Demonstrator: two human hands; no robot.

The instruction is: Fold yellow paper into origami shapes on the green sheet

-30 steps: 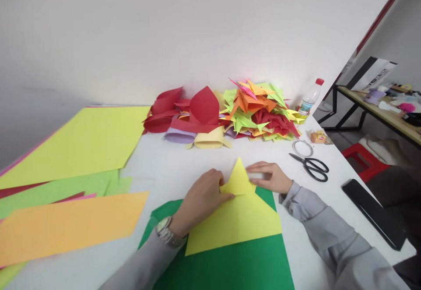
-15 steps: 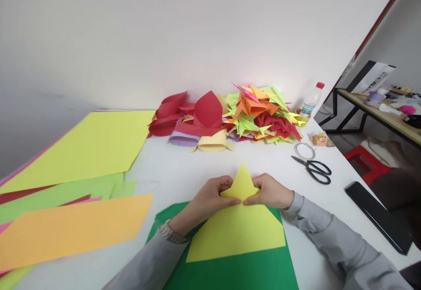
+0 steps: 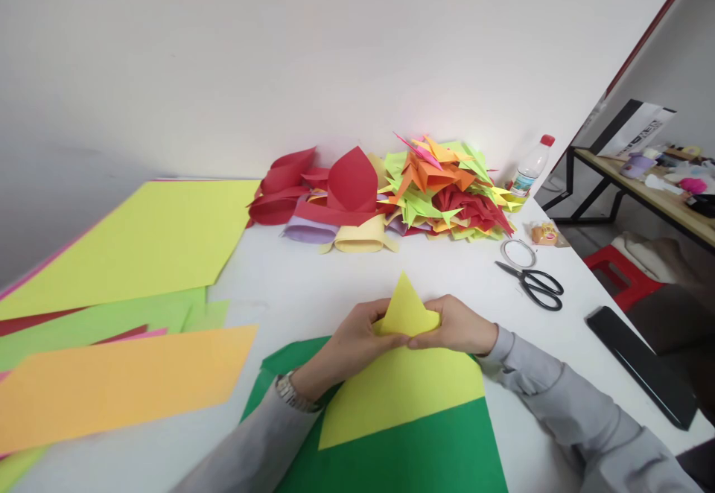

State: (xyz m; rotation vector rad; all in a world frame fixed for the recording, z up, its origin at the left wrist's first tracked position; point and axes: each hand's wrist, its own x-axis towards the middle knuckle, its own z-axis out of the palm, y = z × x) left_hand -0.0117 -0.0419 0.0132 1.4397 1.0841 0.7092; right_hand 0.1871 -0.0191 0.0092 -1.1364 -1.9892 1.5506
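Note:
A yellow paper sheet (image 3: 402, 392) lies on a dark green sheet (image 3: 424, 456) on the white table (image 3: 313, 284). Its far tip is folded up into a small pointed triangle (image 3: 405, 310). My left hand (image 3: 351, 344) pinches the left side of that fold, fingers closed on the paper. Opposite it, my right hand (image 3: 455, 325) pinches the right side the same way. Both thumbs meet near the fold's base. A wristwatch (image 3: 290, 392) sits on my left wrist.
A heap of folded coloured paper shapes (image 3: 391, 195) lies at the back. Large yellow-green (image 3: 139, 243) and orange (image 3: 117, 385) sheets spread on the left. Scissors (image 3: 533, 284), a tape ring (image 3: 517, 253), a water bottle (image 3: 530, 165) and a black phone (image 3: 642, 366) sit at the right.
My right hand came in from lying flat beside the tip to pinching the fold together with my left hand. The folded tip is now raised a little off the sheet.

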